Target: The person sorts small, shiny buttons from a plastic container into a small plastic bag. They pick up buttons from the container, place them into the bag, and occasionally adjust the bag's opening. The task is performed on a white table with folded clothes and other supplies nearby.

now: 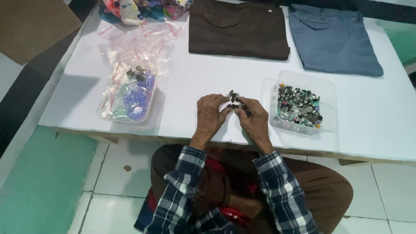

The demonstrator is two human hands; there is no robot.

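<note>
We held a cluster of buttons (234, 99) pinched between both hands, left hand (211, 113) and right hand (254, 118) closed on it, just above the white desk (208, 78). A tub (303, 104) of buttons sat just right; a bag-filled tray (128, 93) lay left.

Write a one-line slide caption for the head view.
Both hands, left and right, pinch small metal buttons above a white table, beside a clear tub of buttons.
</note>
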